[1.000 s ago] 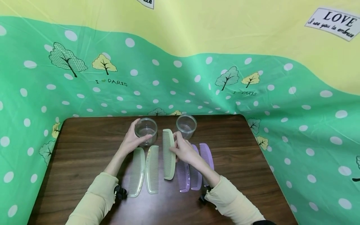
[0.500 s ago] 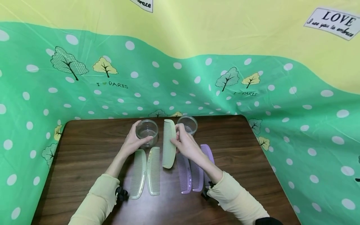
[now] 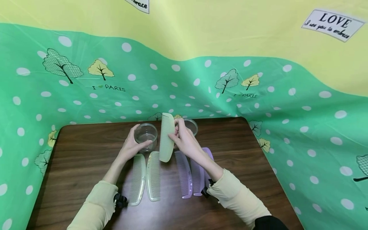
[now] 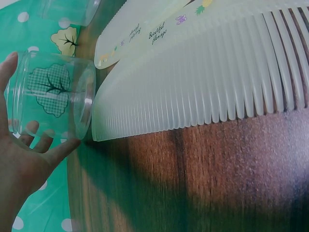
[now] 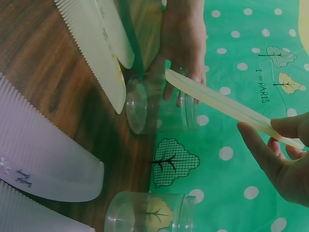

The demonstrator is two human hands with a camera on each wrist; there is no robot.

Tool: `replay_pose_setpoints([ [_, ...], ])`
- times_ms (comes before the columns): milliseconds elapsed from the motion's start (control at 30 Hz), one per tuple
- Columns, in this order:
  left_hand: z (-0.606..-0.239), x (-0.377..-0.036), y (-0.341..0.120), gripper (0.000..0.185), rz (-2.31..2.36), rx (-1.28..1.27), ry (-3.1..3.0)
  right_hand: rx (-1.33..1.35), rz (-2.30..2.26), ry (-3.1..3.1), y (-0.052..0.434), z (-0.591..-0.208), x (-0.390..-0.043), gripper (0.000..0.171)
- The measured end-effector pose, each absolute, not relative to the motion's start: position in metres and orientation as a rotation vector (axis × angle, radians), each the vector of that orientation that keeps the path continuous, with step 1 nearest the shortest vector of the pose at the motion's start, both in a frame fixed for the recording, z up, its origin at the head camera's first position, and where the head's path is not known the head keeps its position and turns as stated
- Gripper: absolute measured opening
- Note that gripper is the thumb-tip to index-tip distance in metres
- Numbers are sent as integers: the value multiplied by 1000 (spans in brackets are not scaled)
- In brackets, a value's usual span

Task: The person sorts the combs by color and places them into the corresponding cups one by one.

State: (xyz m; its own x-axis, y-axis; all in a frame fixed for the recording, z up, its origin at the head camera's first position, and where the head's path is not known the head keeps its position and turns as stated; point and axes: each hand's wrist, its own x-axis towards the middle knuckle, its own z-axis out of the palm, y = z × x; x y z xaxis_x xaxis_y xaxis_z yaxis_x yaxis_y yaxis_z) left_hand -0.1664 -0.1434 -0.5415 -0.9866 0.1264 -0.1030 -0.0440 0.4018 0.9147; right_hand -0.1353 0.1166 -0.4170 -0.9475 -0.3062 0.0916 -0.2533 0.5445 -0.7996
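The right hand point(image 3: 185, 140) pinches a pale green comb point(image 3: 166, 137) raised beside the clear jar point(image 3: 146, 136) gripped by the left hand point(image 3: 130, 147).

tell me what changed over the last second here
The right hand has lifted the pale green comb off the table and carried it up and away, tilting it toward the clear jar that the left hand grips. That jar, the second jar, the two pale combs and the purple combs lie as before.
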Motion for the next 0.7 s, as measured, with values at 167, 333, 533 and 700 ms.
replay_pose_setpoints([
  [167,-540,-168,-146,108,1625,83,2500,-516,-1406,2731,113,-409,-139,35],
  [333,-540,-168,-147,108,1635,77,2498,-548,-1405,2745,113,-405,-143,38],
  [533,-541,-166,-147,108,1617,61,2502,-595,-1428,2777,113,-402,-146,40],
  [700,-542,-165,-145,108,1629,65,2491,-629,-1422,2821,113,-398,-148,41],
])
